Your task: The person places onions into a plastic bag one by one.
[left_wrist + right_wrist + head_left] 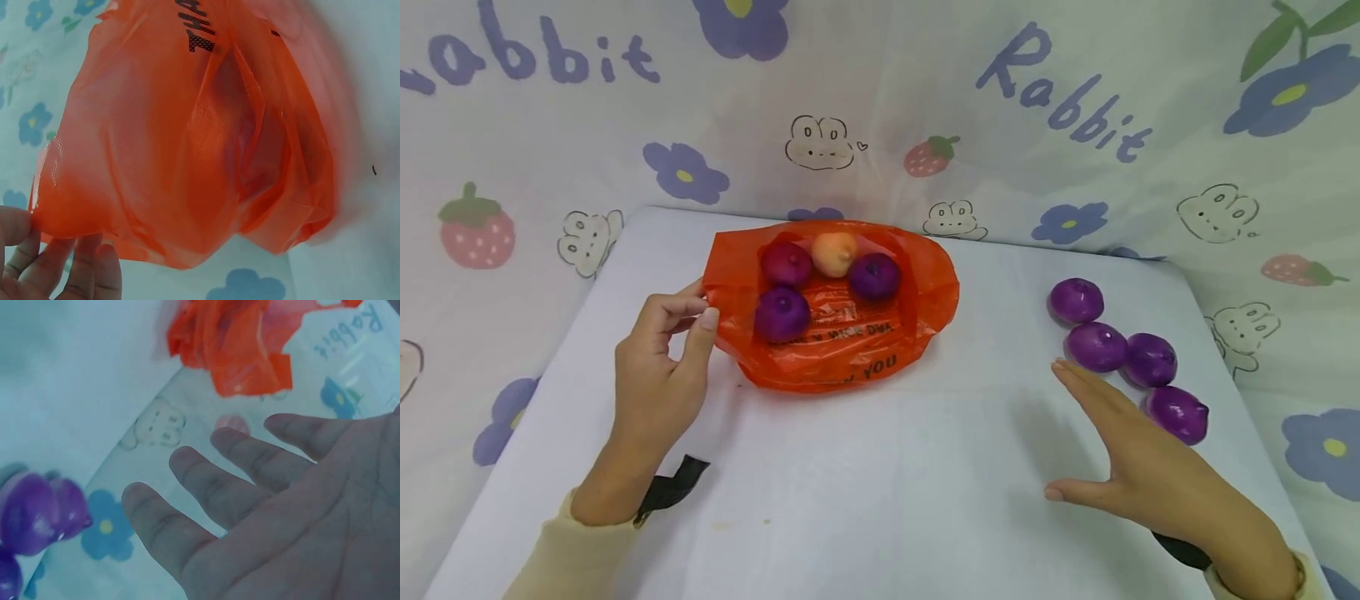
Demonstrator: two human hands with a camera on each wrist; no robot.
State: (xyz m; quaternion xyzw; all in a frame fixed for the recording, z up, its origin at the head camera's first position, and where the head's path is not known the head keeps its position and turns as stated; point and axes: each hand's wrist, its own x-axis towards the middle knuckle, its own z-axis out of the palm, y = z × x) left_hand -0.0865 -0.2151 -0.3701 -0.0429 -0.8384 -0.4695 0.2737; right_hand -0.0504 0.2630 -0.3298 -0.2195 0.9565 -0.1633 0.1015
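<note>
My left hand (pixel 662 358) pinches the left edge of an orange-red plastic bag (pixel 925 283) between thumb and fingers; the left wrist view shows the fingers (pixel 81 269) at the film's edge. Inside the open-mouthed bag lie a few purple onions (pixel 783 314) and one pale orange round fruit (pixel 834 253). To the right, my right hand (pixel 1150 467) is held over the table with fingers extended and thumb spread, holding nothing. Several glossy purple onions (pixel 1096 347) sit in a slanting row just beyond its fingers, the nearest one (pixel 1180 414) partly behind the hand.
A white table (pixel 880 483) carries everything. Behind and beside it hangs a pale cloth (pixel 880 100) printed with flowers, strawberries and rabbits. Black straps (pixel 673 487) are on the wrists.
</note>
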